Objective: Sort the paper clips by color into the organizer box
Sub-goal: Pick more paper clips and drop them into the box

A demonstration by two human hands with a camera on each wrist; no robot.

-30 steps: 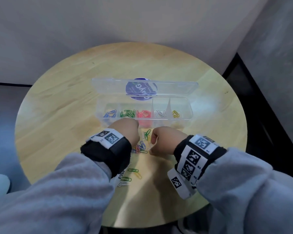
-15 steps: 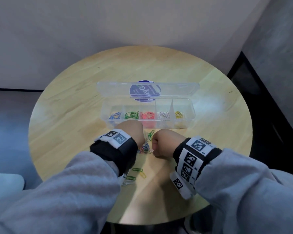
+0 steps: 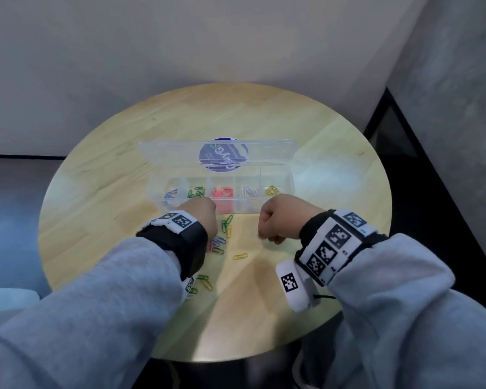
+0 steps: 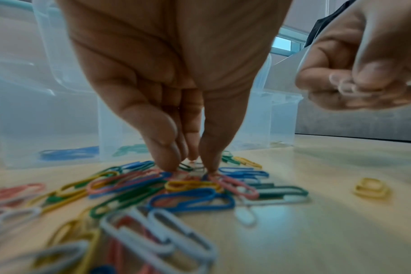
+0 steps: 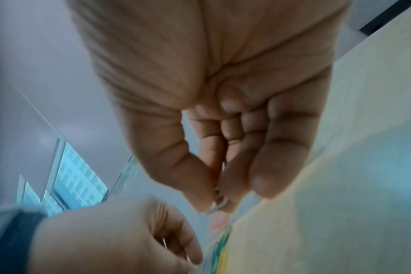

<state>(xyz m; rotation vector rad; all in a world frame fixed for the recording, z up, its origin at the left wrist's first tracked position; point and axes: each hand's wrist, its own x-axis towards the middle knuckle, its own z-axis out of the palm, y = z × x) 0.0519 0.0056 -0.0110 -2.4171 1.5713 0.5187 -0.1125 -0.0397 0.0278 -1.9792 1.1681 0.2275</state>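
Head: box (image 3: pixel 289 179) open on desk (image 3: pixel 101 192), clips sorted by colour in compartments; loose clips (image 3: pixel 222 242) in front.
Left wrist: left hand (image 4: pixel 176 83) fingertips pinch into pile.
Right wrist: right hand (image 5: pixel 214 111) pinches pale clip (image 5: pixel 219 202), raised.

Grey sleeves (image 3: pixel 96 304), marker-tagged black wristbands (image 3: pixel 185 237)

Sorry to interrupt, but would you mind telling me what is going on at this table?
A person is sorting colored paper clips into a clear organizer box on a round table. The box is open and already holds blue, green, red, white and yellow groups. The left hand has its fingertips down in the loose pile by a pink clip. The right hand pinches a pale clip above the table.
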